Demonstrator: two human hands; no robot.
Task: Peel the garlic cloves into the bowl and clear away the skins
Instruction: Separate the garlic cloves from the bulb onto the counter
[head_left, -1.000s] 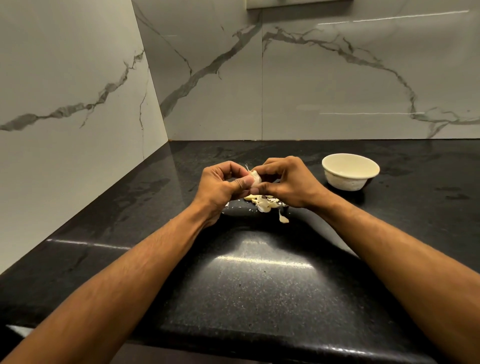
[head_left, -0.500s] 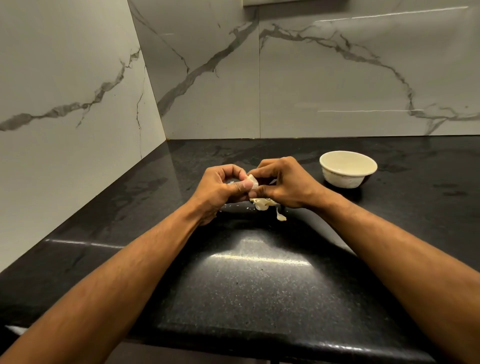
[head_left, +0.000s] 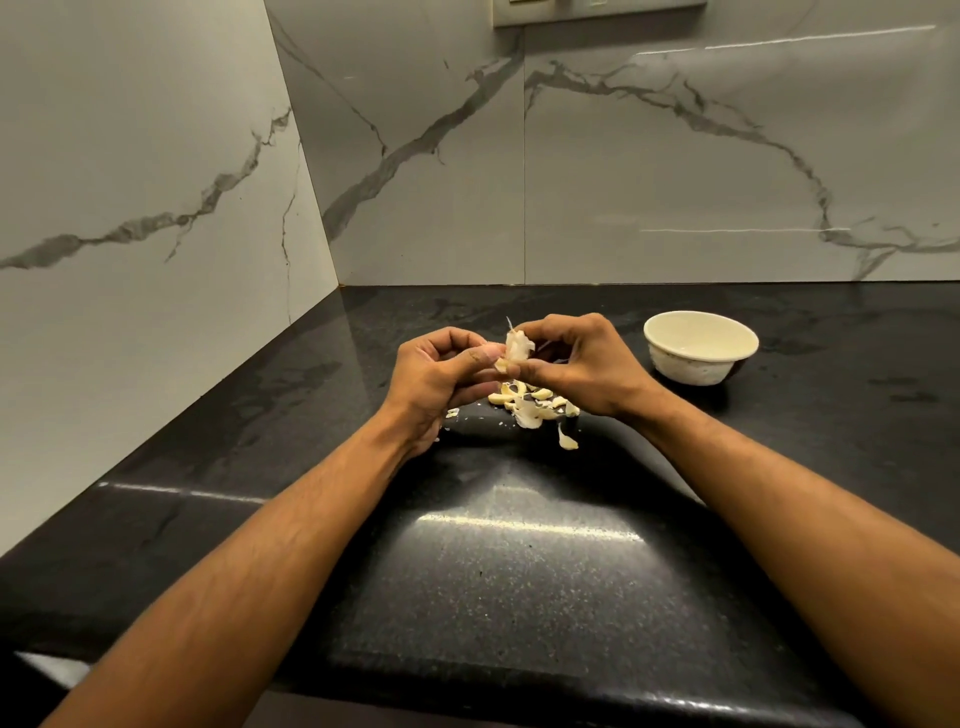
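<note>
The garlic clove (head_left: 517, 347) is held between the two hands, above the dark tabletop (head_left: 519, 571) and just over the heap of loose skins (head_left: 530, 405) that lies there. The left hand (head_left: 441, 379) pinches it from the left, thumb laid across the clove's lower end, fingers curled; the right hand (head_left: 582, 364) pinches it from the right, fingertips curled round its upper part and over the papery skin that flares from it. Both hands touch the clove, so neither is nearer; they meet on it, knuckles almost together. The clove's long axis stands close to upright, tilted a little, with a thin wisp of skin pointing up and away from the person at its top end and the blunter end down by the left thumb. Whether the flesh is already bare under the fingers cannot be told, since the fingers hide much of it. The bowl (head_left: 701, 364) stands on the tabletop to the right of the right hand, apart from it, and no clove can be made out inside. Judged from this, the peeling of this clove is under way, and the coming move likely calls for pulling skin along that upright axis, then carrying the clove rightward to the bowl; the right hand lies on that side.
</note>
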